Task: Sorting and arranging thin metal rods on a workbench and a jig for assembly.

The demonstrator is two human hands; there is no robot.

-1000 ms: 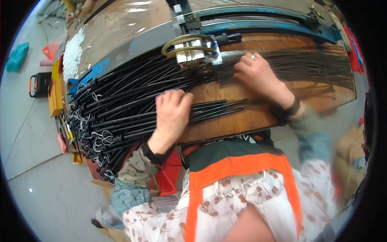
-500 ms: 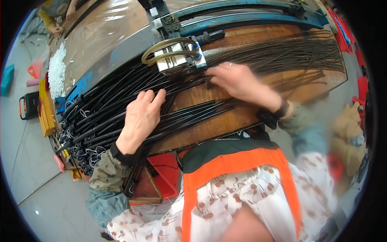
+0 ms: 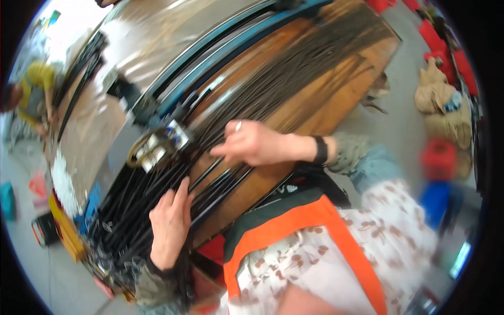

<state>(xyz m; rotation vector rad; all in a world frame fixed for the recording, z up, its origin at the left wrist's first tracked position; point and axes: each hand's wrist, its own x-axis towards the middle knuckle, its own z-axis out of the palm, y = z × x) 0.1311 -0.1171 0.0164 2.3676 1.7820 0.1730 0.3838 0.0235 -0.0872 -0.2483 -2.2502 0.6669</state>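
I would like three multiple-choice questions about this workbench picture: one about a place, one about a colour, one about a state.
1. Where does the left hand lie?
A. flat on the bundle of black rods
B. on the red crate on the floor
C. on the clear plastic sheet

2. What colour is the band on the apron at the person's chest?
A. green
B. orange
C. purple

3. How is the right hand?
A. closed in a fist around a hammer
B. hanging off the bench, away from everything
C. reaching over the rods on the wooden bench, fingers bent onto them

Answers:
1 A, its palm and spread fingers rest on the rods.
2 B, a wide orange band crosses the dark apron top.
3 C, the fingers curl down to the rods and no tool shows in it.
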